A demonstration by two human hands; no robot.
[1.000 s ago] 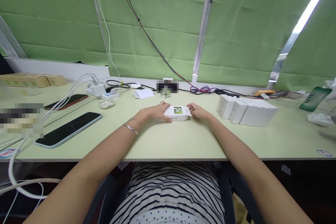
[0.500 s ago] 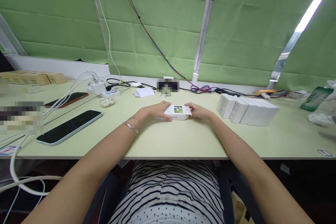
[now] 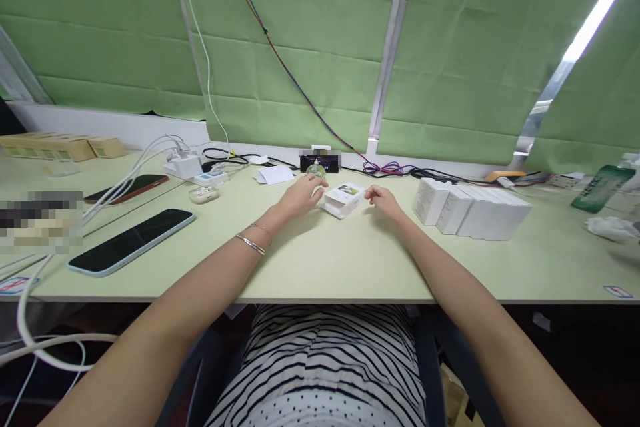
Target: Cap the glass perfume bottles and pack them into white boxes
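A small white box [image 3: 344, 199] with a green picture on its lid lies on the pale green desk [image 3: 350, 260], turned at an angle. My left hand [image 3: 302, 195] rests at the box's left edge, fingertips touching or nearly touching it. My right hand [image 3: 383, 201] hovers just right of the box, fingers loosely curled and holding nothing. I wear bracelets on my left wrist.
A row of white boxes [image 3: 470, 212] stands to the right. Two phones [image 3: 131, 241] lie at left with white cables [image 3: 135, 173], a charger and an earbud case [image 3: 203, 195]. A small black device [image 3: 320, 161] sits behind the box. A green bottle [image 3: 600, 187] stands far right.
Both hands let go of the white box and opened. The box now lies farther back on the desk, rotated.
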